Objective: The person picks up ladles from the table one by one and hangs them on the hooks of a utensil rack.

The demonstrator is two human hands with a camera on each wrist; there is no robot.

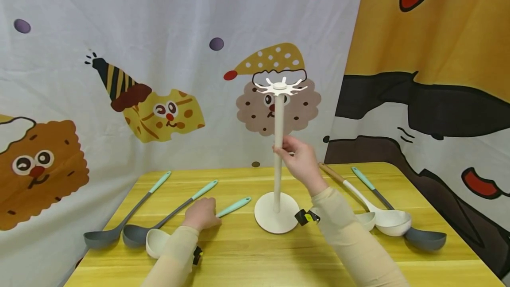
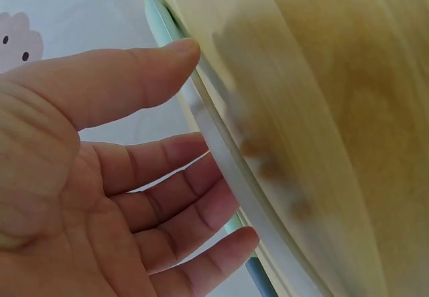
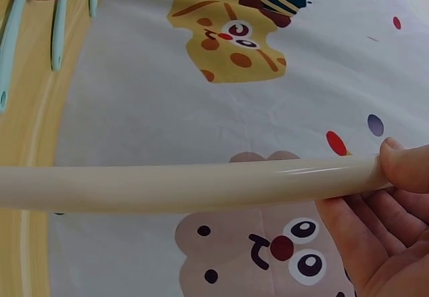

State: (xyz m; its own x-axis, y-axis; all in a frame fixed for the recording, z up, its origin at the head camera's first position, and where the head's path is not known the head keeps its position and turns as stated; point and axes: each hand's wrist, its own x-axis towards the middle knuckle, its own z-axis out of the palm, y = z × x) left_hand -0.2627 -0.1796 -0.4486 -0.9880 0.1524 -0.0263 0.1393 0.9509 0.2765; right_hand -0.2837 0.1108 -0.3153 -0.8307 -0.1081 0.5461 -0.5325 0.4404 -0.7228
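Observation:
A cream utensil stand (image 1: 277, 154) rises upright from its round base (image 1: 264, 216), with a ring of prongs (image 1: 280, 87) on top. My right hand (image 1: 300, 163) grips its pole (image 3: 201, 188) between thumb and fingers, partway up. To the left, a ladle with a mint handle (image 1: 235, 207) and a white bowl (image 1: 156, 242) lies on the table. My left hand (image 1: 202, 213) is at that ladle's shaft (image 2: 231, 166). In the left wrist view the thumb overlaps the handle, and the extended fingertips come right up to the shaft. The forearm covers part of the bowl.
Two grey ladles with mint handles, an outer one (image 1: 101, 238) and an inner one (image 1: 133, 236), lie at left. At right lie a white ladle (image 1: 392, 223) with a wooden handle, a grey ladle (image 1: 426, 239) and a pale bowl (image 1: 367, 220) partly behind the sleeve. A printed curtain (image 1: 231, 3) hangs behind.

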